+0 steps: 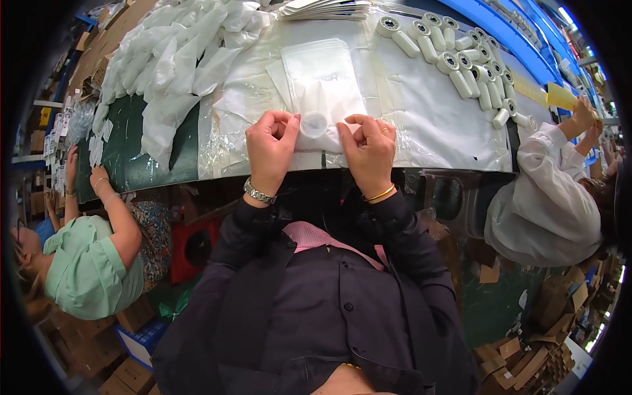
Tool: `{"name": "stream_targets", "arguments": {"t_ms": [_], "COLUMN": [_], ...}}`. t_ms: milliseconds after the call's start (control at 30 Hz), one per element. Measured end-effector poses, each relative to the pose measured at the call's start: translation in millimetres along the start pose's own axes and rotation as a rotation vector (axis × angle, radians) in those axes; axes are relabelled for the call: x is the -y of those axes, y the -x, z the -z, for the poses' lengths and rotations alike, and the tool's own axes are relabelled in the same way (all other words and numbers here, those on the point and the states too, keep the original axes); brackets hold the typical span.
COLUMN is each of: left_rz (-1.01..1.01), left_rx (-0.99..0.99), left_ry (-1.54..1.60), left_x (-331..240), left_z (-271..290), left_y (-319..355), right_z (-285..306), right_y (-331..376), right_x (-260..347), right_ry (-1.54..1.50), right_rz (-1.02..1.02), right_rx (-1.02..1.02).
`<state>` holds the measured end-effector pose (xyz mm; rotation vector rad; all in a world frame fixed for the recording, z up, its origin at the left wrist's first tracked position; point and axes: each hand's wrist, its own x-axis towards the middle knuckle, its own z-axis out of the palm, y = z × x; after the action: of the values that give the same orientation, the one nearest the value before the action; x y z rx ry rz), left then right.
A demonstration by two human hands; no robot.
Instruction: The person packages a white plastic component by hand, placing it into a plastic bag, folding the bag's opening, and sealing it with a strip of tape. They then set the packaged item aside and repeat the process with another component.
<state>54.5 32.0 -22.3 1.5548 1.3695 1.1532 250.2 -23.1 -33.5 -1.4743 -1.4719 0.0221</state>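
Note:
In front of me, near the table's front edge, lies a frosted plastic bag (334, 108) with a white, rounded thing (314, 124) in or under its near end; the film blurs its shape. My left hand (271, 141) pinches the bag's near left edge between thumb and finger. At the near right edge, the thumb and forefinger of my right hand (368, 146) are closed on the film. Beneath the bag, more flat frosted bags (316, 51) are stacked.
A heap of filled white bags (164, 66) covers the table's left. Several white handheld fans (447, 63) with round heads lie at the right. Folded white sheets (322, 9) sit at the back. Co-workers sit on both sides, one in green (92, 263), one in white (546, 204).

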Motion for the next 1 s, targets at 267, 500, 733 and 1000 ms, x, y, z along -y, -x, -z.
{"name": "stream_targets", "arguments": {"t_ms": [267,500,733,1000], "left_rz": [-0.356,-0.488,-0.215,-0.207], "left_rx": [-0.152,-0.056,0.031,-0.395], "left_ry": [-0.162,-0.532,-0.196,-0.363], "left_x": [-11,-38,-31,18], "left_z": [-1,-17,5,102], "left_y": [2,15,7,-18], "right_z": [-3,-3,-4,-7], "right_y": [15,12,20,22], "right_x": [-1,7,5,-3], "right_ry": [-0.393,-0.401,-0.495,-0.477], "right_rz": [-0.344,-0.312,-0.386,-0.328], "right_rx": [-0.143,-0.220,-0.156,-0.170]}}
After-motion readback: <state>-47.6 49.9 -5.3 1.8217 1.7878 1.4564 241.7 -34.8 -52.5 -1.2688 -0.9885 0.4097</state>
